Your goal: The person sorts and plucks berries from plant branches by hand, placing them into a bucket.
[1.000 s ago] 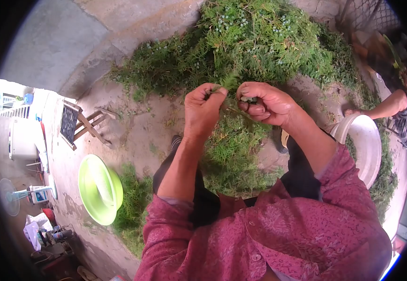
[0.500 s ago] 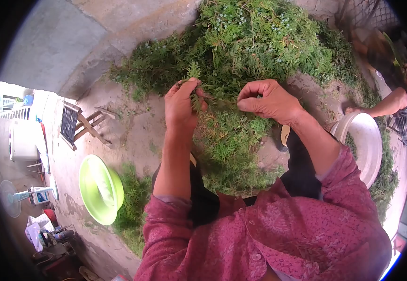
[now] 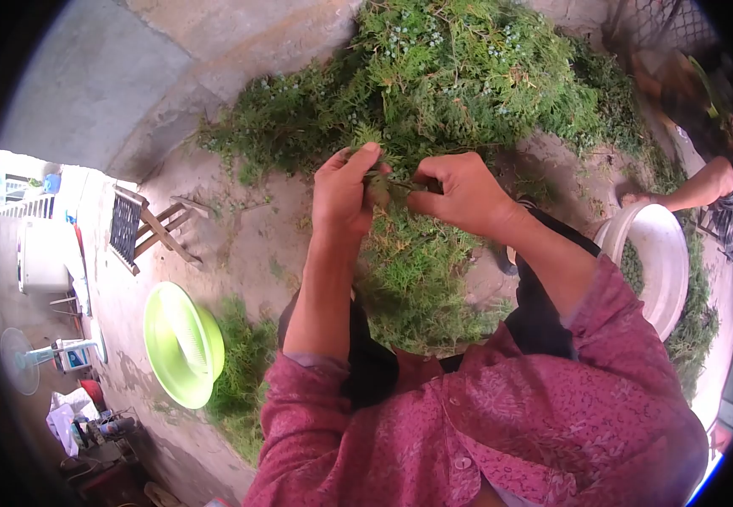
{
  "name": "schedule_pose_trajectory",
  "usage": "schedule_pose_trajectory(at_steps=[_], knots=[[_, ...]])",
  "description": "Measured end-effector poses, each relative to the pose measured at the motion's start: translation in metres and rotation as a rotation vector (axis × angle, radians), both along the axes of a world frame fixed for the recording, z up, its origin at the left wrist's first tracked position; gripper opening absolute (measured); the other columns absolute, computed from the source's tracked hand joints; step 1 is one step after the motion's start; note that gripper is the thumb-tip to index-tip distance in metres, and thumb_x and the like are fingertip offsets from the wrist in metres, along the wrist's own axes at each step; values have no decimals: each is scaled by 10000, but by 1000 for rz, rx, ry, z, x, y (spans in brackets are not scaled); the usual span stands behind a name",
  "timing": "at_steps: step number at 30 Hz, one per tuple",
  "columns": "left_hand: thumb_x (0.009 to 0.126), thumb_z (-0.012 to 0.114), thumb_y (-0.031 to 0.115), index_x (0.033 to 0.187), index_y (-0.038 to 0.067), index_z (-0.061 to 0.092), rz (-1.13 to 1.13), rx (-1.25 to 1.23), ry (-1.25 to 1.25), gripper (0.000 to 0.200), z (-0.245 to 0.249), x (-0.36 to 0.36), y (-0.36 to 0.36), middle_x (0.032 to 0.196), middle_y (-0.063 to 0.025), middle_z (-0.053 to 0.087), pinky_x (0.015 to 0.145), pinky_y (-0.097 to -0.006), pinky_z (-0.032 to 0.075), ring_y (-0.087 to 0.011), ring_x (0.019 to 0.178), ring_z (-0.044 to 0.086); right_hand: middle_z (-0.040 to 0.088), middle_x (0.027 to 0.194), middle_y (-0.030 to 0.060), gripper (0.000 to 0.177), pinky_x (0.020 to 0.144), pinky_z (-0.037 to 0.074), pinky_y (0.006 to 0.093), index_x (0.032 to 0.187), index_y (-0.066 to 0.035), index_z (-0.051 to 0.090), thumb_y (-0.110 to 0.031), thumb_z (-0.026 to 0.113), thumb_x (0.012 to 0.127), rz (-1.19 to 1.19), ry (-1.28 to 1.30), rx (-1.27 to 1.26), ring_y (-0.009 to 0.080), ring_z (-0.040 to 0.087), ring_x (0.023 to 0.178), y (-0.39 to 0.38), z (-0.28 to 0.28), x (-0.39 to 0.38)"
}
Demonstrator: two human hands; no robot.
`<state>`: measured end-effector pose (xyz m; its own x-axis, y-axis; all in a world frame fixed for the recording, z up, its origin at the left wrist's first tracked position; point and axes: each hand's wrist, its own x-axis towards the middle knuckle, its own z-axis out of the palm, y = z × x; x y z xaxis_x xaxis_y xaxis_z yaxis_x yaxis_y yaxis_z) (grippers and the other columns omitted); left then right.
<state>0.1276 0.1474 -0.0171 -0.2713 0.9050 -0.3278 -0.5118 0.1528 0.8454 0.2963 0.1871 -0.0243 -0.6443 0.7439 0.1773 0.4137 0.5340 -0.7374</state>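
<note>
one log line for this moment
left hand: pinching sprig | right hand: pinching same sprig | ahead: green pile | sides: green basin, white basin

floor [image 3: 240,245]: bare concrete | wooden stool [image 3: 143,228] left | fan [image 3: 20,359] far left | daylight

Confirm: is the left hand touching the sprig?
Touching. The head view shows the left hand pinching the sprig between thumb and fingers, with no gap. The right hand grips its other end.
</note>
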Motion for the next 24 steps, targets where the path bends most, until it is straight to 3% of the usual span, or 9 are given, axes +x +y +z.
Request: schedule_pose_trajectory(at_steps=[1, 5, 7, 11, 14, 16, 19, 21, 24], knots=[[796, 638, 163, 814, 31, 583, -24, 11, 52, 145, 2, 1, 0, 624, -36, 555, 392, -262, 368, -102, 476, 481, 518, 618, 45, 190, 528, 399, 272, 741, -22, 570, -165, 686, 693, 4, 75, -200, 107, 484, 557, 1, 3, 1], [787, 666, 204, 805, 39, 613, -155, 39, 337, 174, 10, 7, -8, 614, 1, 547, 420, -240, 344, -60, 483, 446, 516, 576, 86, 239, 518, 407, 301, 691, 12, 565, -201, 671, 675, -53, 111, -376, 110, 478, 538, 7, 13, 3], [787, 668, 207, 791, 54, 637, -233, 16, 427, 156, 9, 8, -9, 619, 25, 544, 453, -222, 329, -36, 501, 418, 486, 565, 31, 216, 484, 370, 261, 692, 8, 561, -179, 670, 689, -39, 201, -483, 56, 408, 542, 9, 3, 2], [796, 655, 216, 758, 62, 626, -189, -38, 446, 161, 5, 6, -11, 634, 25, 549, 498, -222, 347, -68, 516, 447, 514, 586, -7, 192, 473, 357, 239, 674, -9, 571, -172, 671, 691, 16, 249, -605, 38, 409, 531, 9, 15, 7], [794, 658, 204, 777, 59, 622, -111, -21, 423, 150, 1, -1, -9, 665, 7, 576, 502, -239, 376, -89, 552, 498, 507, 585, -24, 158, 425, 315, 200, 712, -21, 581, -161, 656, 712, 44, 283, -859, 32, 423, 523, 12, 29, 16], [796, 655, 182, 812, 57, 612, -12, -22, 288, 133, 4, -9, -8, 708, -16, 596, 502, -262, 405, -122, 587, 543, 499, 586, -16, 169, 378, 288, 170, 798, -15, 578, -160, 636, 735, 89, 478, -1118, 41, 455, 525, 20, 34, 28], [797, 652, 165, 858, 56, 602, -9, -67, 210, 134, -1, -12, -8, 751, -31, 604, 490, -279, 424, -147, 611, 569, 499, 601, -6, 207, 343, 273, 159, 863, 1, 560, -146, 640, 741, 119, 678, -1162, 51, 461, 510, 19, 46, 31], [800, 648, 163, 863, 60, 601, -3, -81, 192, 130, -5, -8, -6, 756, -28, 603, 488, -278, 429, -144, 625, 570, 511, 627, -5, 188, 357, 310, 163, 887, -18, 565, -141, 635, 762, 79, 644, -1145, 49, 455, 497, 16, 47, 25], [801, 647, 164, 871, 68, 600, 18, -95, 169, 128, -6, -4, -3, 767, -22, 603, 490, -276, 437, -138, 657, 571, 488, 624, -37, 129, 419, 325, 174, 855, -40, 569, -162, 601, 828, 71, 427, -867, 28, 434, 510, 11, 30, 13]])
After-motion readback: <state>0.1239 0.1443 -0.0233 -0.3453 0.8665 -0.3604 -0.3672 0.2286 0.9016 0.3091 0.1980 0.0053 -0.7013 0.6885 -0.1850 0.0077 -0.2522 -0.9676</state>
